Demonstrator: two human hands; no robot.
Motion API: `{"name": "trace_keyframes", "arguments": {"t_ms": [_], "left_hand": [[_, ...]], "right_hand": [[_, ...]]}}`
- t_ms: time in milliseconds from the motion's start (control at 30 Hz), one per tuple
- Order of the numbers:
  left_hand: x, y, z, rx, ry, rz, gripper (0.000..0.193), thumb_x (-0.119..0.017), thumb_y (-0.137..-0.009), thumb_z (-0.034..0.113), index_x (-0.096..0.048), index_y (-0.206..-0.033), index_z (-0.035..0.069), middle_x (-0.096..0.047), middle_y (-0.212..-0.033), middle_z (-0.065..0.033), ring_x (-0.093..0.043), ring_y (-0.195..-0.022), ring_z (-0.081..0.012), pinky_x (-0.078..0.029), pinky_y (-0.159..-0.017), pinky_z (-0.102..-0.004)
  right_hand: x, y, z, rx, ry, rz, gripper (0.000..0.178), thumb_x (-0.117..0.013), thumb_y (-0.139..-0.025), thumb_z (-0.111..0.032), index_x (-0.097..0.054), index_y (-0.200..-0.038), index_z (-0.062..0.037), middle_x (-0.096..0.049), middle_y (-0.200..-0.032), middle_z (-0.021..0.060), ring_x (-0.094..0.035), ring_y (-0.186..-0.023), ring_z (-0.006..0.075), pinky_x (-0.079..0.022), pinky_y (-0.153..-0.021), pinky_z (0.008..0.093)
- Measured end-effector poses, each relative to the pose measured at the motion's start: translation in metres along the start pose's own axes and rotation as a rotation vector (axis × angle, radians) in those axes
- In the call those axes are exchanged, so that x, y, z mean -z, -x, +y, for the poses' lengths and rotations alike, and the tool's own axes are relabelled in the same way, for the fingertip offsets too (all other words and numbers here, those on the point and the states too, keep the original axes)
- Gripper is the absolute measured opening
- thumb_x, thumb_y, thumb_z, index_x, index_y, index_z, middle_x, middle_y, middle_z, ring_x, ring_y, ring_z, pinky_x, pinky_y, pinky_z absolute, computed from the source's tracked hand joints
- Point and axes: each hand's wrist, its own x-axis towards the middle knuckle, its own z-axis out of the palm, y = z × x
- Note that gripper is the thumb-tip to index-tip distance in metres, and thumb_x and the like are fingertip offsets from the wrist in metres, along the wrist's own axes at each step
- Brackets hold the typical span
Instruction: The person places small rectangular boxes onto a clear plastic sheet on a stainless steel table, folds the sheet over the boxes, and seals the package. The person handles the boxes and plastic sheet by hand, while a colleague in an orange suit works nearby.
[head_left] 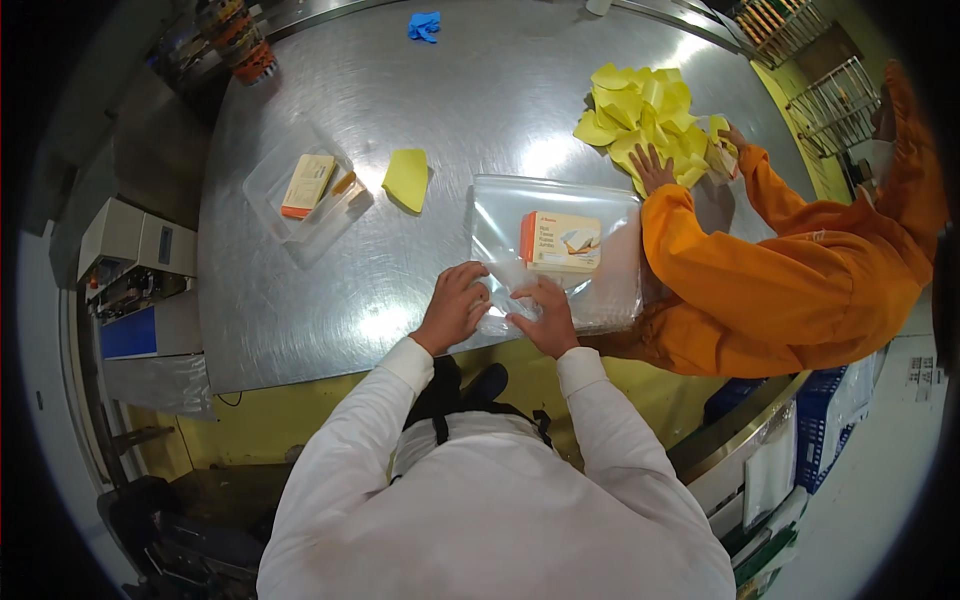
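Note:
A stack of clear plastic bags [500, 215] lies flat at the near edge of the steel table, a small cream-and-orange cardboard box [565, 242] resting on top. My left hand [455, 308] is at the stack's near left corner, its curled fingers on the crumpled plastic. Close by, my right hand [543, 316] pinches the same plastic just below the box. Between the two hands the film bunches up, and some fingertips are hard to make out through its glare.
To the left, a clear plastic tub [268, 185] holds a similar box [308, 185], near a yellow sheet [406, 180]. A co-worker in orange [790, 270] handles a pile of yellow sheets [640, 110] at right. Blue crumpled gloves [424, 27] lie at the far edge; a machine [140, 255] stands left.

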Motion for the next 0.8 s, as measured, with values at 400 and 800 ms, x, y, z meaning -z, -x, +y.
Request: {"name": "trace_keyframes", "arguments": {"t_ms": [400, 800], "left_hand": [[0.002, -0.004, -0.017, -0.186, 0.013, 0.026, 0.014, -0.077, -0.08, 0.014, -0.076, -0.095, 0.015, -0.063, -0.111, -0.0059, -0.055, -0.112, -0.029, -0.04, -0.097, -0.0451], [0.007, 0.002, 0.001, 0.02, 0.08, 0.083, 0.029, -0.075, -0.084, 0.017, -0.073, -0.114, 0.015, -0.059, -0.125, -0.0128, -0.049, -0.124, -0.0323, -0.036, -0.103, -0.0466]], "right_hand": [[-0.003, -0.002, -0.001, -0.18, -0.031, -0.084, 0.038, -0.089, -0.063, -0.002, -0.071, -0.096, -0.0083, -0.062, -0.1, 0.0088, -0.062, -0.096, 0.0283, -0.051, -0.085, 0.0382], [-0.018, 0.004, 0.001, -0.34, -0.079, 0.157, 0.018, -0.074, -0.083, -0.005, -0.058, -0.089, -0.0018, -0.062, -0.091, 0.0156, -0.061, -0.093, 0.0346, -0.049, -0.083, 0.0425]]}}
